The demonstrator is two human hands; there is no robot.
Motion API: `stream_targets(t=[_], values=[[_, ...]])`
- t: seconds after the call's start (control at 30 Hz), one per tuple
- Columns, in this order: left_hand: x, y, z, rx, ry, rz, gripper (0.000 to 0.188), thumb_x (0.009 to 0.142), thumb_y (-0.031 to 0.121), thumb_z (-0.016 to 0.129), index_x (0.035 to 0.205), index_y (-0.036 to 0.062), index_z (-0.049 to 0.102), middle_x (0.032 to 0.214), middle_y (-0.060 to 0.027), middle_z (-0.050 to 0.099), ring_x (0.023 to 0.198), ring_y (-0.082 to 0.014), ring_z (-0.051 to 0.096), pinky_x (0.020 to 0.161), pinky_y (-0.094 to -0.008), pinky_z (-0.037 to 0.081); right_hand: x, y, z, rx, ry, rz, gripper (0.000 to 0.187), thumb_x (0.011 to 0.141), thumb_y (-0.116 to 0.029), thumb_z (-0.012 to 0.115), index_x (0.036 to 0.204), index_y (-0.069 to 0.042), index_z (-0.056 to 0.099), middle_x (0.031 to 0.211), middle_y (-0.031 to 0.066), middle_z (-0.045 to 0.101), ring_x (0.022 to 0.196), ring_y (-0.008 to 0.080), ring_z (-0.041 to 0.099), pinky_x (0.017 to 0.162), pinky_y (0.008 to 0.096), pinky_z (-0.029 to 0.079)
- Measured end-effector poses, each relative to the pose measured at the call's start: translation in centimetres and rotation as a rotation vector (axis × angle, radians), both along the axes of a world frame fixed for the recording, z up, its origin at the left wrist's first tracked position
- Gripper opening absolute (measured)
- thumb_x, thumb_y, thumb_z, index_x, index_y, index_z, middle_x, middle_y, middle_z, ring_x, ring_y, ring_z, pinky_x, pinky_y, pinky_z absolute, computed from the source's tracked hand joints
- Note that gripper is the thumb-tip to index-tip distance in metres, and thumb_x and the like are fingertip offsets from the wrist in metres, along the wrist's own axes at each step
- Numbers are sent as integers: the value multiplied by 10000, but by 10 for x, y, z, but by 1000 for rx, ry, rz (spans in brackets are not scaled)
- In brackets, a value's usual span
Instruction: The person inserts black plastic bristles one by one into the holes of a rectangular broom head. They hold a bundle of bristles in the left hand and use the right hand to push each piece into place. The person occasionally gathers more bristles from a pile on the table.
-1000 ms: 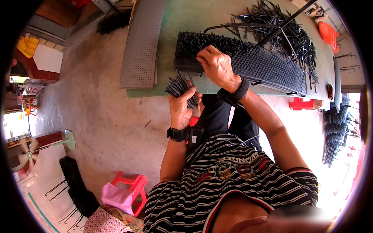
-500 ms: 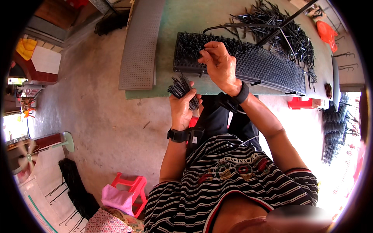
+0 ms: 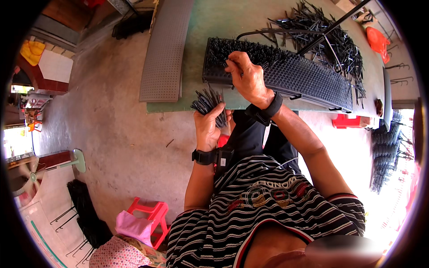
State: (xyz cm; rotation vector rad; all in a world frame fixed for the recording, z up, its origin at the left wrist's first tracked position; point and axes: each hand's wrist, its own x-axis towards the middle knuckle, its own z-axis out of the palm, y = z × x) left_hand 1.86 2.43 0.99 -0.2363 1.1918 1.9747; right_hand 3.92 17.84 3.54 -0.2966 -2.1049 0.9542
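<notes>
A bundle of thin black strips (image 3: 208, 102) is gripped in my left hand (image 3: 209, 127), just off the near edge of the table. My right hand (image 3: 251, 80) is over the left part of a long black perforated rack (image 3: 308, 73), thumb and fingers pinched together. Whatever lies between those fingertips is too small or hidden to make out. Many similar black pieces (image 3: 223, 50) stand upright in the rack's left half, while bare holes show across its right half.
A loose heap of black strips (image 3: 344, 49) lies behind the rack. Thin black metal bars (image 3: 315, 38) cross above it. A grey perforated panel (image 3: 163, 58) lies along the table's left side. On the floor stand a red stool (image 3: 156, 219) and a fan (image 3: 33, 177).
My right hand has lowered slightly toward the rack's near edge, its fingers still pinched. My left hand stays nearly in place with the bundle. The whole view has shifted a little.
</notes>
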Motion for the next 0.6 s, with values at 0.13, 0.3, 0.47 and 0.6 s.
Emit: stream_targets(t=[0.13,0.3,0.47,0.6], values=[[-1,-1,-4,-3,9,8,99,770,-8,676,854,-32,629,713,-107,643,581,-215,642,493,-303,527,-1,7,-4,303,-113,40,94,815,3,593,898,-21,557,780,121,615,678,268,645,563,338,511],[0,-2,-3,-13,22,21,86,762,-11,684,827,-33,632,713,-106,644,588,-216,645,495,-309,527,-1,10,0,510,-273,3,99,808,-127,616,870,-52,633,731,109,614,625,282,618,500,352,471],[2,2,-1,42,16,-1,112,758,-18,686,851,-35,626,743,-111,649,599,-226,648,507,-325,532,18,-1,3,-71,-440,40,214,771,-197,684,746,8,627,566,115,610,529,223,619,490,307,475],[5,7,-1,18,-8,-9,122,767,-18,676,873,-31,618,767,-119,651,617,-235,652,520,-337,541,26,4,9,-555,-424,134,125,844,-76,606,870,46,604,681,68,642,564,89,604,490,221,475]])
